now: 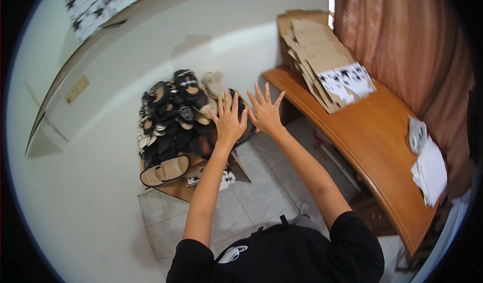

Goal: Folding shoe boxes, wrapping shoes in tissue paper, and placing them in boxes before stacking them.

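Observation:
Both my arms stretch forward over the floor. My left hand (229, 124) is open with its fingers spread, and nothing is in it. Beside it my right hand (265, 113) is spread open too, also holding nothing; the two thumbs come close together. Beyond and below my left hand lies a heap of shoes and sandals (166, 107), mostly black, some beige. At its near side a pair of beige sandals with dark edges (165, 171) rests on a cardboard box flap (176, 189). My left hand and forearm hide part of the heap.
To the right runs a curved wooden desk (372, 132) bearing a stack of flattened cardboard (322, 51), a clear plastic bag (417, 134) and white sheets (430, 172). A brown curtain (412, 46) hangs behind it. Grey floor tiles (261, 182) lie below; a wall socket (77, 90) is at left.

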The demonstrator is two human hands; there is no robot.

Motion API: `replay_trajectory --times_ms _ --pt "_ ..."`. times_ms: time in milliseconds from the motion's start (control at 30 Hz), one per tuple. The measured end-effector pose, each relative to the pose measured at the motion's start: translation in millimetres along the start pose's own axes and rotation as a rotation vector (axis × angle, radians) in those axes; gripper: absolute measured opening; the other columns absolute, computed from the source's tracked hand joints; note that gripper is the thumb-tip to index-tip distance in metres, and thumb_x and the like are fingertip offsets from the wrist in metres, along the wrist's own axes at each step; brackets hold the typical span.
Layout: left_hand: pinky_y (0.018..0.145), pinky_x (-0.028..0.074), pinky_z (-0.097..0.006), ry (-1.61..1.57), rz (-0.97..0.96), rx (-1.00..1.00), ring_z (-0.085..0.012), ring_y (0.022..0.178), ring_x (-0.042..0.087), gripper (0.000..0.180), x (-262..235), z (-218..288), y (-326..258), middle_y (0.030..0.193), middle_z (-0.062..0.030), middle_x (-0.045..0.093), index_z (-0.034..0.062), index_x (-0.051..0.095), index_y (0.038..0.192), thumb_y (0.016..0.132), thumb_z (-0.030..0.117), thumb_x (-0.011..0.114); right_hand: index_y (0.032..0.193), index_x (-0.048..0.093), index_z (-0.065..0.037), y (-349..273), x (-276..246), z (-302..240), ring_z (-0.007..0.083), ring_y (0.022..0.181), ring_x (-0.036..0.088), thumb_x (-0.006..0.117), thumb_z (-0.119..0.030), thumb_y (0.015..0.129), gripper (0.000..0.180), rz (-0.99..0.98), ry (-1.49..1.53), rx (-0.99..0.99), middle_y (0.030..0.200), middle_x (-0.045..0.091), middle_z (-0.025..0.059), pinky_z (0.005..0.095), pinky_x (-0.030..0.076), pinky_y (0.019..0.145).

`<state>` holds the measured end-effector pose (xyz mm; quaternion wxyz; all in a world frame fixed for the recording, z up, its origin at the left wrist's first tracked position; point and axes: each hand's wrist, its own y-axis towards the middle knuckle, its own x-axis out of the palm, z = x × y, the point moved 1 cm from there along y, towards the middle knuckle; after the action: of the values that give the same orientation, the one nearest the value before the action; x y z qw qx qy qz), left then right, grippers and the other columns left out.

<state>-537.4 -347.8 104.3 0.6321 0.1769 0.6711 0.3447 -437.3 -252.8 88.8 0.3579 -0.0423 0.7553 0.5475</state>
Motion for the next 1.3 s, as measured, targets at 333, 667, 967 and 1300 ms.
replay_trajectory --times_ms 333,667,967,1300 --pt "0.096 0.007 -0.069 -0.347 -0.287 0.103 -0.0377 0.130 0.023 0.061 109.9 167.1 -42.0 0.144 -0.0170 0.017 0.0114 0.031 0.137 0.085 0.038 0.048 0.126 0.046 -0.011 -144.2 -83.9 144.1 0.0398 0.132 0.011 0.047 -0.034 0.086 0.047 -0.196 -0.216 0.327 0.142 0.023 0.0169 0.0728 -0.002 0.092" --pt "0.097 0.005 -0.068 -0.394 -0.475 0.066 -0.0368 0.131 0.021 0.060 185.3 292.1 -45.0 0.145 -0.0165 0.016 0.0103 0.032 0.136 0.085 0.038 0.048 0.128 0.043 -0.013 -206.4 -136.2 278.0 0.0407 0.133 0.010 0.048 -0.033 0.085 0.047 -0.396 -0.250 0.442 0.142 0.022 0.0175 0.0721 -0.003 0.093" --pt "0.098 0.003 -0.067 -0.418 -0.613 -0.032 -0.0384 0.128 0.027 0.064 263.7 302.6 7.0 0.132 -0.0195 0.040 0.0099 0.022 0.139 0.086 0.037 0.046 0.128 0.043 -0.014 -199.0 -84.9 333.5 0.0401 0.133 0.010 0.047 -0.033 0.085 0.047 -0.505 -0.182 0.472 0.142 0.021 0.0174 0.0725 -0.003 0.093" --pt "0.098 -0.003 -0.066 -0.524 -0.705 -0.032 -0.0408 0.130 0.020 0.070 371.6 290.5 90.8 0.131 -0.0211 0.040 0.0080 0.008 0.141 0.086 0.032 0.044 0.129 0.041 -0.014 -163.3 -17.8 387.5 0.0410 0.133 0.010 0.051 -0.029 0.083 0.049 -0.565 -0.132 0.602 0.142 0.020 0.0175 0.0730 -0.002 0.093"
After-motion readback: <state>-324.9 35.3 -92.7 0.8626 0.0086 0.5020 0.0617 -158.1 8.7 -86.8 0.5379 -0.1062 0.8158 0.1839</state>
